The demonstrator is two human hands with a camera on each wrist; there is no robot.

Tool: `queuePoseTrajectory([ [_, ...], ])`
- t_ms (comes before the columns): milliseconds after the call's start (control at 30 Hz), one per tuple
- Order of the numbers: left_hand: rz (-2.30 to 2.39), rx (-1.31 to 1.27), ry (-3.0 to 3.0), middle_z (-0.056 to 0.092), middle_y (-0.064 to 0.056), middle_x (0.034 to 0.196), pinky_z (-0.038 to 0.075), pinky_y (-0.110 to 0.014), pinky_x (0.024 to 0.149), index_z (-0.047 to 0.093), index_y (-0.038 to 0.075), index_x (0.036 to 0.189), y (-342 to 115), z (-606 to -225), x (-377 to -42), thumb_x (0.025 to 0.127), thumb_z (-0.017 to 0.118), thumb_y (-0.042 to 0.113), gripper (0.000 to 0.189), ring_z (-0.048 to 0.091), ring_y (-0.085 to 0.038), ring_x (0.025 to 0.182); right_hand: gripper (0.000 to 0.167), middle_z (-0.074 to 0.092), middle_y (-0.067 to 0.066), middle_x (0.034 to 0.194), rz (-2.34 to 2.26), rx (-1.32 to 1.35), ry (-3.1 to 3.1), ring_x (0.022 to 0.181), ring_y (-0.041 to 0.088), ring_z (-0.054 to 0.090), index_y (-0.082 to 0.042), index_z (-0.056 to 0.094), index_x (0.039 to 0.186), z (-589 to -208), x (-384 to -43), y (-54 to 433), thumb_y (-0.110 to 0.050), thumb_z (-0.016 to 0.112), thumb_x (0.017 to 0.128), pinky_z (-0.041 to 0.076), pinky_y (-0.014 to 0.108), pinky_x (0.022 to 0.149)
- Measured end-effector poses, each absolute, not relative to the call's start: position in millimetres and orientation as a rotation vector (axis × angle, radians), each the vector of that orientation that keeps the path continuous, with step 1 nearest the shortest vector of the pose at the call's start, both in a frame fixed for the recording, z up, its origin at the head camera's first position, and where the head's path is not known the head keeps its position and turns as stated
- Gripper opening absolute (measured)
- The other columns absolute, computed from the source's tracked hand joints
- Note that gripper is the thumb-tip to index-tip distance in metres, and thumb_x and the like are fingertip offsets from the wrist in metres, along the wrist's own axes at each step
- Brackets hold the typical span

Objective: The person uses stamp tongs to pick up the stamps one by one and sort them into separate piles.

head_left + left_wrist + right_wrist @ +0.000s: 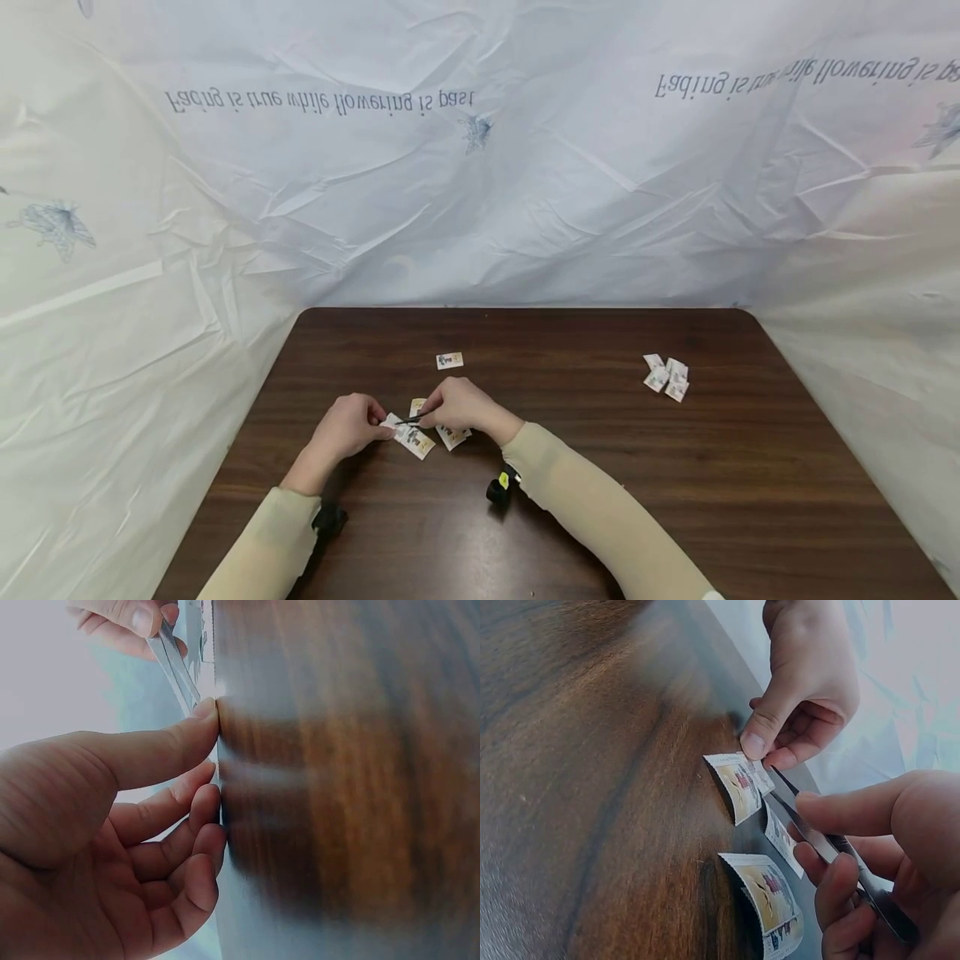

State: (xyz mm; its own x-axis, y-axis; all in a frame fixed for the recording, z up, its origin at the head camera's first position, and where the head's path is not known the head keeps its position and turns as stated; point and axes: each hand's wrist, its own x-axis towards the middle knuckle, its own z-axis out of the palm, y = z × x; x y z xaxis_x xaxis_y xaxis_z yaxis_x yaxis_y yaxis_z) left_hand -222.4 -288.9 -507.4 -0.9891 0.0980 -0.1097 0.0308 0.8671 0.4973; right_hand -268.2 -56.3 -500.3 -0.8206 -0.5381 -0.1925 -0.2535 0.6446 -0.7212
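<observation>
While I watched from afar through the cameras, the left hand [345, 429] pinched one end of a printed paper strip [735, 780] between thumb and forefinger, its other fingers loosely bent. The right hand [467, 408] pinched a pair of tweezers [889, 911], their tips slightly apart at the strip, close to the left fingertips. Whether the tips had caught the paper I could not tell. The strip was left of centre over the dark table [600, 467], slanting towards the person.

I judged tearing the chief danger: a sideways tug from the tweezers could rip the thin paper while the left hand held its end. A small slip could also send a sharp tip into the thumb.

Other strips [761, 889] lay curled just beside and beneath the right hand, partly hidden, and stood most in its way; a lowered knuckle could drag them. A single label [450, 361] lay beyond the hands, and a loose cluster [667, 377] of small pieces well apart to the right. Past the table's far edge hung a creased white sheet [450, 217].
</observation>
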Motion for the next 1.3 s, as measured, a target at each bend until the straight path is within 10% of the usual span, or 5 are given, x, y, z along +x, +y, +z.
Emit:
queuePoseTrajectory([
  [1000, 0.832, 0.098, 2.966, 0.066, -0.001, 0.081, 0.048, -0.037, 0.067, 0.077, 0.007, 0.093, -282, -499, -222, 0.083, 0.093, 0.024, 0.025, 0.057, -0.018, 0.071, 0.01, 0.08, -0.005, 0.096, -1.186, -0.522, 2.469, 0.063, 0.01, 0.063, -0.015, 0.087, 0.103, -501, -264, -49, -0.017, 0.08, 0.096, 0.047, 0.028, 0.057],
  [1300, 0.98, 0.158, 3.13, 0.071, -0.004, 0.091, 0.052, -0.044, 0.076, 0.078, 0.008, 0.103, -249, -485, -229, 0.085, 0.092, 0.022, 0.027, 0.064, -0.021, 0.08, 0.012, 0.081, 0.0, 0.105, -1.382, -0.469, 2.475, 0.105, 0.019, 0.071, -0.012, 0.087, 0.104, -495, -266, -8, -0.019, 0.082, 0.095, 0.057, 0.037, 0.089],
])
